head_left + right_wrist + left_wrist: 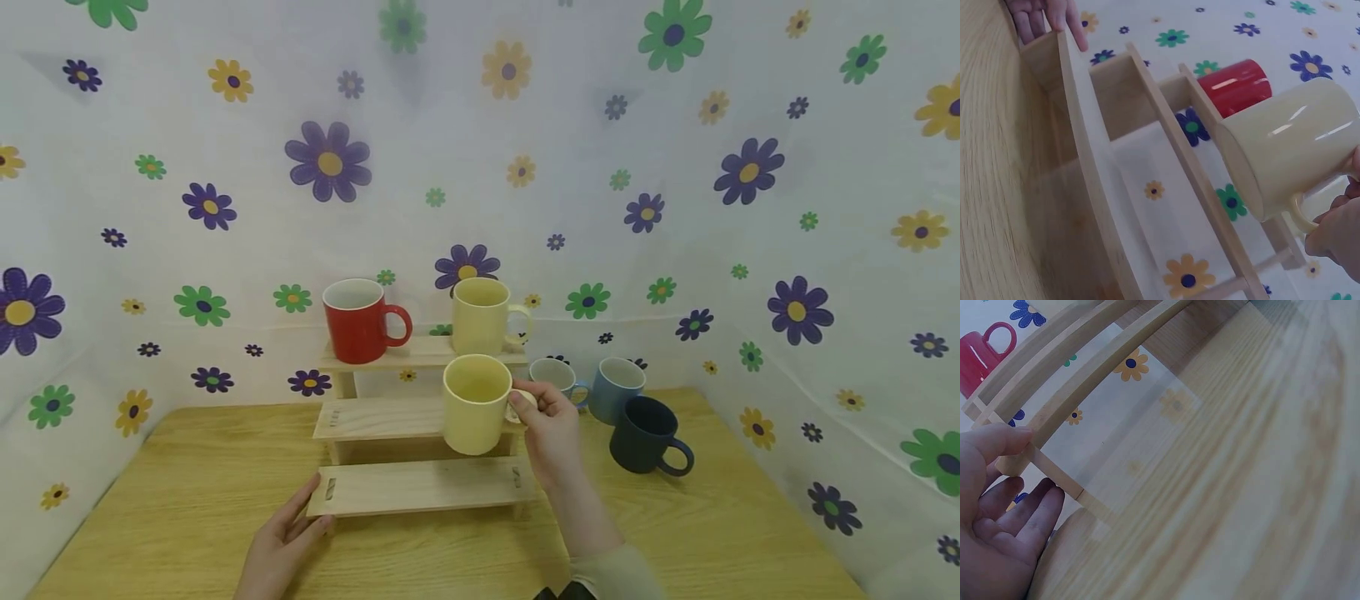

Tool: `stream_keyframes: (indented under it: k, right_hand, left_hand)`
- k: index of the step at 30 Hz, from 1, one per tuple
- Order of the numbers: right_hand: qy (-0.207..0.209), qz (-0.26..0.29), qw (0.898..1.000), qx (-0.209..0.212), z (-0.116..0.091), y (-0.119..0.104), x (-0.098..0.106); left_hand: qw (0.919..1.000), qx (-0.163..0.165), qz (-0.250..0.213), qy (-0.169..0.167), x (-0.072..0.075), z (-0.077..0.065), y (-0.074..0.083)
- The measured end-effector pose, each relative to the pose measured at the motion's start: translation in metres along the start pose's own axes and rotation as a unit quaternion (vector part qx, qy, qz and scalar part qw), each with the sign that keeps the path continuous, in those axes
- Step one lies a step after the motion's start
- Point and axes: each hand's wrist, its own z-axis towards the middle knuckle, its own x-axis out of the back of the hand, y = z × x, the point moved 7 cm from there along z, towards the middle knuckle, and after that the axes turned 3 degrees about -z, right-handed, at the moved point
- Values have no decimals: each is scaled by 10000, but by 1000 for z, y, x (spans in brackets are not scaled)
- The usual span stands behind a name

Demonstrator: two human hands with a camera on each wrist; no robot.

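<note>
A three-step wooden rack (420, 487) stands on the table. My right hand (551, 429) pinches the handle of a pale yellow mug (472, 421) and holds it upright in front of the middle step. In the right wrist view the mug's base (1238, 169) hangs clear of the boards. My left hand (281, 542) grips the left end of the lowest step, with its thumb and fingers on either side of the board (1054, 419). On the top step stand a red mug (356, 329) at the left and a second yellow mug (480, 321) at the right.
Right of the rack, on the wooden table (180, 492), stand a pale blue-white mug (547, 377), a blue mug (615, 392) and a dark navy mug (641, 442). A white flower-print cloth (420, 125) hangs behind and along the sides.
</note>
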Motion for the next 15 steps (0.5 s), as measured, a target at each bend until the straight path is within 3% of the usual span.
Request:
stream_keyframes:
  k: [15]
  right_hand:
    - [-837, 285, 9951, -434, 27, 34, -81]
  left_hand:
    - [9999, -56, 71, 83, 2, 1, -1]
